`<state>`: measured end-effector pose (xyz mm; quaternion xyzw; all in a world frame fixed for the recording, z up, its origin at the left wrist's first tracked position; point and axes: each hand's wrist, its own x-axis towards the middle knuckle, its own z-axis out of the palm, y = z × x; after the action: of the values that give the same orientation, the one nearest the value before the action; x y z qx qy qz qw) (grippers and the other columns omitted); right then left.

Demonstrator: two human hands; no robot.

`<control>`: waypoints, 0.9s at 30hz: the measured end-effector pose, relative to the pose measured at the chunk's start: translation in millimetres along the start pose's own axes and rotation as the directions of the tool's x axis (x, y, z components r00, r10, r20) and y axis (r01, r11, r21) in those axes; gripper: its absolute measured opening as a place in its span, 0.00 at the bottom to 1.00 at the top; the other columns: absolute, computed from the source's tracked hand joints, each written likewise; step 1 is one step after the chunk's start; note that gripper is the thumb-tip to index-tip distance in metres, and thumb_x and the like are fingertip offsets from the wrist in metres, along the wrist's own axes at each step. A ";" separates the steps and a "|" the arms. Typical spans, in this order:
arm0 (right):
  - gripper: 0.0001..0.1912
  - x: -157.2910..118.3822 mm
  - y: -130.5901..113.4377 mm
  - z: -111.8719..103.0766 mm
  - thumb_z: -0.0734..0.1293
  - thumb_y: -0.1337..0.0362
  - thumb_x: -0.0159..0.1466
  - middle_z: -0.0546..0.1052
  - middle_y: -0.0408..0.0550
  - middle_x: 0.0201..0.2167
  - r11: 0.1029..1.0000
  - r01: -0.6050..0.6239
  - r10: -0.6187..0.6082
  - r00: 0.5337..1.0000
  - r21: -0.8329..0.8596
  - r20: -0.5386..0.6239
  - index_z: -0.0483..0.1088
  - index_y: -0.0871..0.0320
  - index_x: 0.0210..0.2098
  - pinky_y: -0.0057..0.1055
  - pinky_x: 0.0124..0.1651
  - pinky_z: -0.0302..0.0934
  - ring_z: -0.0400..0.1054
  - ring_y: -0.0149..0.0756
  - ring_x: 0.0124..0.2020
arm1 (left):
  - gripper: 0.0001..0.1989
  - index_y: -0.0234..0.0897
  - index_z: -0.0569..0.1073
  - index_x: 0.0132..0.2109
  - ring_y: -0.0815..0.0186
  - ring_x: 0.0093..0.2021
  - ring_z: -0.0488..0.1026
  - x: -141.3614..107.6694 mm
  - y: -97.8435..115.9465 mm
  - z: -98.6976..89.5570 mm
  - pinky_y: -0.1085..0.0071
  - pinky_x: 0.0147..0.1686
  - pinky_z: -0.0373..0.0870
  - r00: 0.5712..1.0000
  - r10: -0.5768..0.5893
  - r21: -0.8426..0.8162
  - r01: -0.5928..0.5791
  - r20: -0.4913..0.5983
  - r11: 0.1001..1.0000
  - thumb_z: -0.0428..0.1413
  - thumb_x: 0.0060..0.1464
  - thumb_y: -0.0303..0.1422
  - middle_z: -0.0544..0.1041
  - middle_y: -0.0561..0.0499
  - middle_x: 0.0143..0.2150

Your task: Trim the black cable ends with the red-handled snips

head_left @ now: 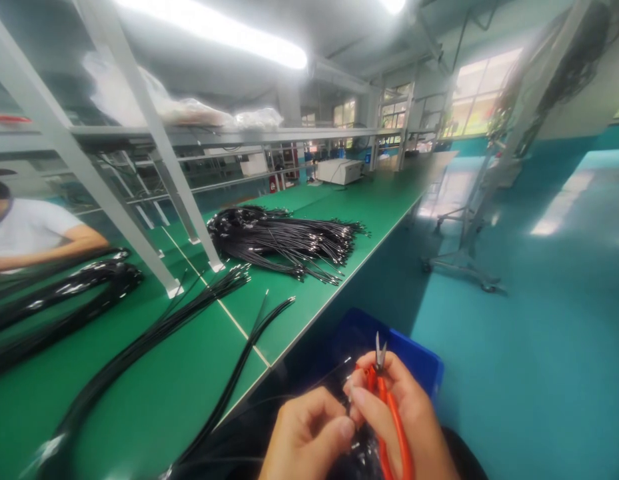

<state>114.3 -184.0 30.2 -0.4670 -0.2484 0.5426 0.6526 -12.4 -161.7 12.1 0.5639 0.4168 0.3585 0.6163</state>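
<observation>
The right hand (414, 407) is clamped on a pair of orange-handled snips (400, 430), their 2 blades pointing up and slightly apart. Just left of it, the left hand (306, 430) has its fingers curled in; from here I can't tell whether they grip anything. A blue bin (416, 353) sits just beyond the hands. Left of them, on the green bench (184, 373), lie a slim black cable bundle (240, 367) and a thicker bundle (159, 333). Farther off is a big cable heap (289, 240); at far left, a person in white (44, 223).
</observation>
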 end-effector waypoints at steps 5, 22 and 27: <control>0.15 4.7 5.8 -2.7 0.77 0.64 0.47 0.75 0.40 0.22 0.998 -0.002 -0.001 0.999 0.059 0.054 0.69 0.54 0.31 0.25 0.23 0.62 0.66 0.30 0.20 | 0.14 0.35 0.68 0.23 0.73 0.19 0.55 0.0 -3.0 -2.7 0.76 0.23 0.56 0.999 -0.001 -0.007 0.001 0.034 1.000 0.60 0.48 0.39 0.69 0.55 0.19; 0.12 -7.5 12.0 4.3 0.75 0.67 0.49 0.71 0.38 0.21 0.963 -0.197 0.185 0.979 0.186 0.080 0.69 0.54 0.30 0.27 0.27 0.63 0.63 0.31 0.22 | 0.13 0.36 0.69 0.27 0.69 0.22 0.67 0.9 -1.5 11.4 0.74 0.24 0.64 0.985 0.036 -0.281 -0.082 -0.167 0.956 0.62 0.48 0.40 0.71 0.55 0.20; 0.11 -4.2 12.3 0.3 0.74 0.66 0.48 0.72 0.40 0.23 0.916 -0.270 0.239 0.962 0.296 0.135 0.71 0.54 0.31 0.27 0.30 0.64 0.65 0.32 0.25 | 0.10 0.34 0.72 0.27 0.72 0.24 0.68 3.7 0.2 5.8 0.76 0.27 0.64 0.997 0.040 -0.485 -0.065 -0.061 0.872 0.64 0.47 0.35 0.72 0.54 0.22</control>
<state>107.0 -188.2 20.3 -0.3598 -0.1278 0.6770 0.6291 -5.7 -160.6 11.9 0.3929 0.3127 0.4819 0.7181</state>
